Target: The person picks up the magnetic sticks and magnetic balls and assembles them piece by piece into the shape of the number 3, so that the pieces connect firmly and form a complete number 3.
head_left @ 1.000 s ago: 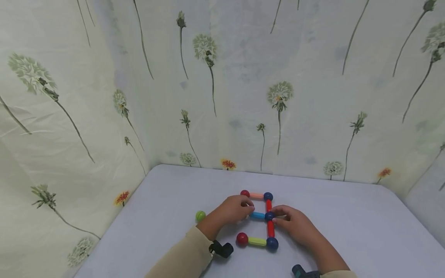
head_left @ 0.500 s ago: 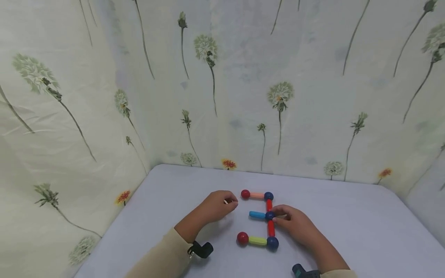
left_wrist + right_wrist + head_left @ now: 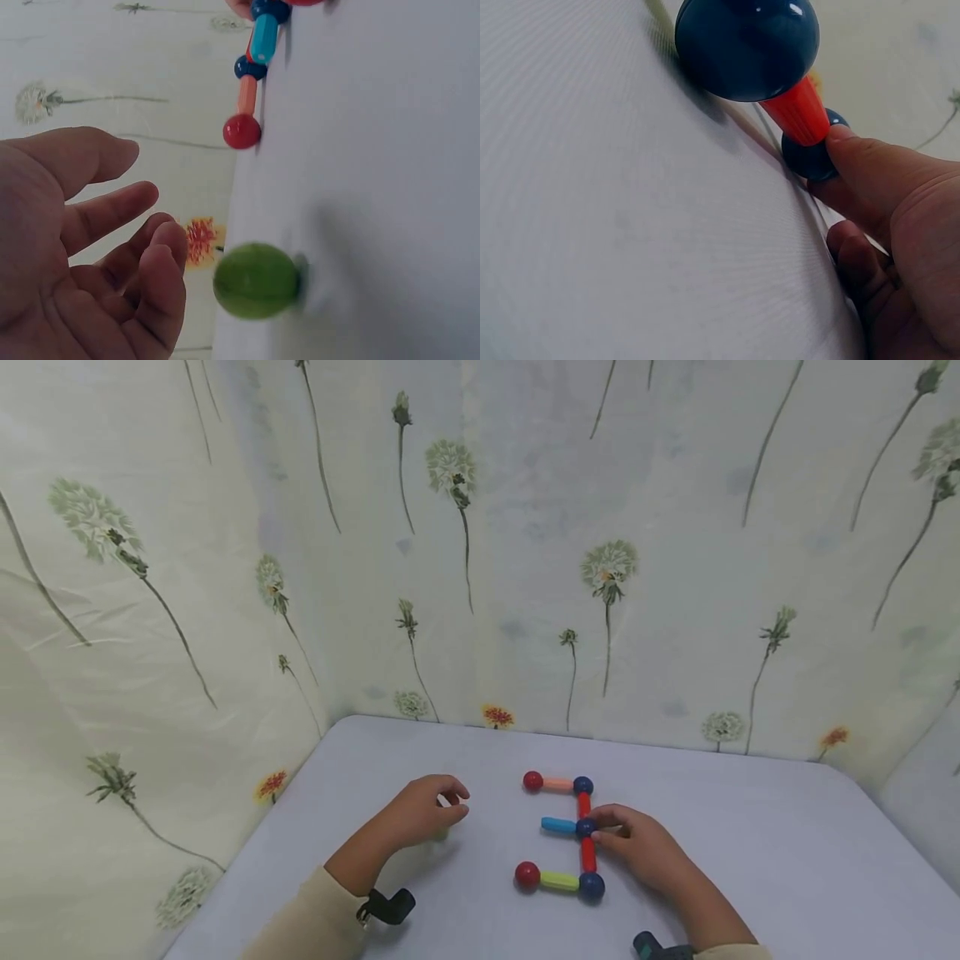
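On the white table lies a figure of rods and balls. Two red rods [image 3: 588, 855] join blue balls in a line, and my right hand [image 3: 637, 843] pinches the middle blue ball [image 3: 586, 827] between thumb and fingers. From that ball a light blue rod [image 3: 558, 824] points left, its far end bare. A pink rod [image 3: 557, 784] and a yellow-green rod [image 3: 559, 881] each end in a red ball [image 3: 527, 875]. My left hand [image 3: 420, 812] hovers to the left, fingers loosely bent and holding nothing. Close to its fingertips sits a green ball [image 3: 256, 280], mostly hidden in the head view.
A cloth with printed dandelions [image 3: 517, 568] hangs behind and to the left of the table [image 3: 750, 843]. Each wrist carries a small dark camera, such as the one on the left wrist [image 3: 390, 907].
My left hand has moved left, away from the light blue rod, to the green ball. My right hand keeps its pinch on the middle blue ball, and the figure stays put.
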`<state>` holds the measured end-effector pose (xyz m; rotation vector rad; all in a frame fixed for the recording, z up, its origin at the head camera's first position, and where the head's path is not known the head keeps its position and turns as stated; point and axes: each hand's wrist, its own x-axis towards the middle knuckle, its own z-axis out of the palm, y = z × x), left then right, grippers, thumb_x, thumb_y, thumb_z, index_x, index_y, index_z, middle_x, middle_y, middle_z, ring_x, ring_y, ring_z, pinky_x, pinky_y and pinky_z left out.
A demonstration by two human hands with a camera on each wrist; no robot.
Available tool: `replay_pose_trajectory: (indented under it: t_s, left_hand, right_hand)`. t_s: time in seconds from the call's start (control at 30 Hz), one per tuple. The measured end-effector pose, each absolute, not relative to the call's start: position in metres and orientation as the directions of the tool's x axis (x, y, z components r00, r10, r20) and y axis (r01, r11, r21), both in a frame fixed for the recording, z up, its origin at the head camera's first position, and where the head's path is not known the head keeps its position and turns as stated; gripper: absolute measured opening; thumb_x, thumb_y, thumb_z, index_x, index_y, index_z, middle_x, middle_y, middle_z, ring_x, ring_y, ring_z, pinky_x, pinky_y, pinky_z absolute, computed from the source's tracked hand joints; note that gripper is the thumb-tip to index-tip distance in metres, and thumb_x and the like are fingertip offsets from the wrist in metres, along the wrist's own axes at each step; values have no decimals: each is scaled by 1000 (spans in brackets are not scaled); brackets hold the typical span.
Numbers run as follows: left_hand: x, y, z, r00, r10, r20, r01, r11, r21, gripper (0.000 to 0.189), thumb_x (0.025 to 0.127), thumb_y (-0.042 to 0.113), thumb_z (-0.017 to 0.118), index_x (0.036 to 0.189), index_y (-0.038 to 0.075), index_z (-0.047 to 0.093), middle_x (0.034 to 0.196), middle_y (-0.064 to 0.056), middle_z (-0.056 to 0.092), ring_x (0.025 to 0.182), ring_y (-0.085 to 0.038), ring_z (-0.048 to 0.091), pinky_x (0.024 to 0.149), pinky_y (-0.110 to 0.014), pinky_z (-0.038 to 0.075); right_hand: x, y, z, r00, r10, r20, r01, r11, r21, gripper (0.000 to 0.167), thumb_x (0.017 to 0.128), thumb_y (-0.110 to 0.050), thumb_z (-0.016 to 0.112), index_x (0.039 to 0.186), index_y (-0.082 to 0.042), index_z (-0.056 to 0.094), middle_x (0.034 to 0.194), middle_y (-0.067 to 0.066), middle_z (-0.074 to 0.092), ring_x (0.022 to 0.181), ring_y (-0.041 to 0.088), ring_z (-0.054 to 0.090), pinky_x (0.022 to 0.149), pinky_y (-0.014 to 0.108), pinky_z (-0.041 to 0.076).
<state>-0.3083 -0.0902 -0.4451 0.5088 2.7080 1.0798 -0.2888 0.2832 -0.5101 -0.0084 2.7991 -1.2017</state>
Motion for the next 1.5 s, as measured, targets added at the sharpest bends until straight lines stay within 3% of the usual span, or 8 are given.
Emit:
replay_pose_trajectory:
  t_s: [0.23,0.7,1.0,1.2,1.5]
  left_hand:
    - [-312,-113,-460,-926,376,-34,246,670,700,32,96,28,77,125,16,71,123,-7,66,99,-22,59,81,-40,53]
    - [-320,-136,-484,-862,485,-150,196,591,783,61,85,26,88,140,25,61,136,-1,61,94,-22,60,74,-37,53]
    - [-318,-132,-492,-870,480,-113,228,596,769,45,88,16,84,129,20,66,132,-3,62,91,-18,60,75,-35,52]
    - [-318,-128,-495,-887,447,-120,219,633,742,36,89,12,83,121,19,69,116,-2,65,88,-18,60,71,-35,52]
    - [-326,-111,-495,-894,433,-115,223,653,724,32,89,22,85,118,24,72,109,5,66,95,-16,60,82,-38,51]
  right_hand:
    - [-291,284,-513,-995,-41,-95,41,683,-729,34,93,-35,80,125,-25,72,122,-5,72,102,17,63,86,39,55]
    - [-291,280,-513,-994,-40,-102,49,669,-742,34,92,-34,81,124,-25,72,120,-5,72,99,17,63,81,33,53]
    - [-286,282,-510,-993,-38,-112,56,684,-727,35,92,-35,80,125,-24,72,121,-4,72,101,17,63,84,38,55]
    - [-285,285,-512,-994,-45,-100,40,698,-715,35,91,-39,80,123,-27,72,122,-6,72,100,15,63,84,38,54]
    - [-289,285,-512,-995,-45,-89,33,695,-718,35,92,-39,80,124,-27,72,124,-5,72,101,17,63,84,36,53]
